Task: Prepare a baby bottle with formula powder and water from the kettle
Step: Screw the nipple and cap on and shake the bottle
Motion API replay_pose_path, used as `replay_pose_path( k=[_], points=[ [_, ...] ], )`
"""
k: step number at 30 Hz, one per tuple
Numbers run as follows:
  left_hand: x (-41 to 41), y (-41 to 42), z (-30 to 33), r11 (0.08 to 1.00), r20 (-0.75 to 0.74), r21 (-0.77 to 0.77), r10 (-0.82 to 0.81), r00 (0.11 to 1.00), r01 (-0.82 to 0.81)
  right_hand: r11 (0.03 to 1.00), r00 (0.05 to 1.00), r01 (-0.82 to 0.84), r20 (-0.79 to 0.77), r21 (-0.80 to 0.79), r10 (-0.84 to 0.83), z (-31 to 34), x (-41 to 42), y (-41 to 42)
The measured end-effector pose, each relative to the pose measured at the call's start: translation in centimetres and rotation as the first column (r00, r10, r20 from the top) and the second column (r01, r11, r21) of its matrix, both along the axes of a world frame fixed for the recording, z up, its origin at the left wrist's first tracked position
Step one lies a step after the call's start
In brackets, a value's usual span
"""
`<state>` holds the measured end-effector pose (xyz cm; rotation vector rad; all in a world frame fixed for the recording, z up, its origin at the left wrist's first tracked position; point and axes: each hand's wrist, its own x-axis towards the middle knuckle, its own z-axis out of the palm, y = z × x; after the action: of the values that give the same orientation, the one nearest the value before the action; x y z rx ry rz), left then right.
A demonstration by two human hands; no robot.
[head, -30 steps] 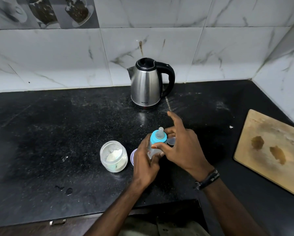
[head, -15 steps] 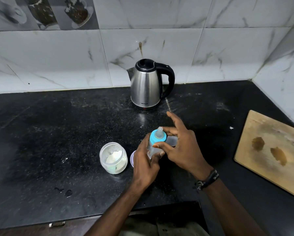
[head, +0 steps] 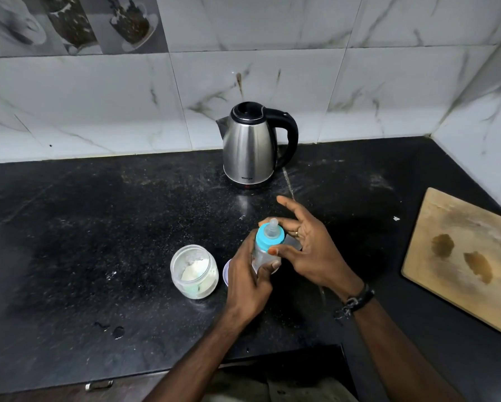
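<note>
A clear baby bottle [head: 263, 256] with a blue collar [head: 268, 238] and a teat stands near the counter's front. My left hand [head: 248, 281] grips the bottle's body from the left. My right hand [head: 307, 250] is at the collar, its thumb on the blue ring and its fingers spread behind the teat. An open glass jar [head: 194, 271] with pale formula powder sits just left of my left hand. A steel kettle [head: 250, 146] with a black handle stands at the back by the wall, lid shut.
A round pale lid [head: 226, 271] peeks out between jar and left hand. A wooden cutting board [head: 469, 256] lies at the right on the black counter [head: 84, 227]. Tiled walls close the back and right. Small wet spots [head: 117, 331] mark the front left.
My right hand's thumb has slid lower round the blue collar and its fingers have spread out more. The bottle and left hand stay in place.
</note>
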<state>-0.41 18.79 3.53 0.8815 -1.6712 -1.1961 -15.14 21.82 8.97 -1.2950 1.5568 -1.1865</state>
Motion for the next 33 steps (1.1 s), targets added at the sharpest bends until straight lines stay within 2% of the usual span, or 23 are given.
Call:
replay_pose_path(
  k=[4, 8, 11, 13, 16, 19, 22, 25, 27, 29, 31, 33],
  points=[
    [-0.3, 0.3, -0.3, 0.993, 0.043, -0.054, 0.107, 0.993, -0.104, 0.977, 0.967, 0.204, -0.143, -0.069, -0.212, -0.4, 2.1, 0.3],
    [-0.8, 0.9, -0.3, 0.982, 0.000, -0.073, 0.175, 0.985, -0.174, 0.928, 0.902, 0.352, -0.220, -0.122, -0.372, -1.5, 4.1, 0.3],
    [-1.6, 1.6, 0.2, 0.969, -0.015, -0.006, 0.247, 0.969, -0.247, 0.855, 0.795, 0.473, -0.317, -0.211, -0.518, -1.9, 5.3, 0.3],
    [-2.0, 1.9, 0.2, 0.949, 0.008, 0.064, 0.308, 0.952, -0.307, 0.806, 0.728, 0.496, -0.352, -0.322, -0.588, -2.1, 6.0, 0.4],
    [-2.3, 2.1, 0.1, 0.928, 0.038, 0.120, 0.351, 0.936, -0.353, 0.770, 0.680, 0.514, -0.367, -0.377, -0.634, -2.4, 6.3, 0.5],
    [-2.6, 2.1, 0.2, 0.920, 0.020, 0.154, 0.362, 0.932, -0.361, 0.762, 0.666, 0.523, -0.376, -0.381, -0.645, -2.5, 6.1, 0.4],
    [-2.6, 2.0, 0.0, 0.937, 0.038, 0.095, 0.335, 0.942, -0.337, 0.758, 0.660, 0.519, -0.378, -0.395, -0.650, -2.5, 5.8, 0.4],
    [-2.0, 1.3, -0.8, 0.970, 0.033, 0.018, 0.241, 0.970, -0.242, 0.831, 0.761, 0.466, -0.342, -0.302, -0.551, -2.5, 4.9, 0.5],
    [-1.4, 0.6, -1.3, 0.986, 0.029, 0.027, 0.164, 0.986, -0.165, 0.881, 0.835, 0.411, -0.292, -0.234, -0.467, -2.5, 4.1, 0.5],
    [-1.0, 0.0, -1.4, 0.990, 0.020, 0.058, 0.127, 0.992, -0.128, 0.886, 0.862, 0.409, -0.225, -0.219, -0.454, -2.5, 2.9, 0.5],
    [-0.8, -0.2, -1.2, 0.985, 0.006, 0.096, 0.145, 0.989, -0.145, 0.842, 0.837, 0.475, -0.163, -0.256, -0.522, -2.7, 1.1, 0.2],
    [-0.6, -0.3, -0.9, 0.981, -0.008, 0.104, 0.162, 0.987, -0.161, 0.801, 0.775, 0.531, -0.224, -0.277, -0.591, -3.5, -1.2, 0.0]
  ],
)
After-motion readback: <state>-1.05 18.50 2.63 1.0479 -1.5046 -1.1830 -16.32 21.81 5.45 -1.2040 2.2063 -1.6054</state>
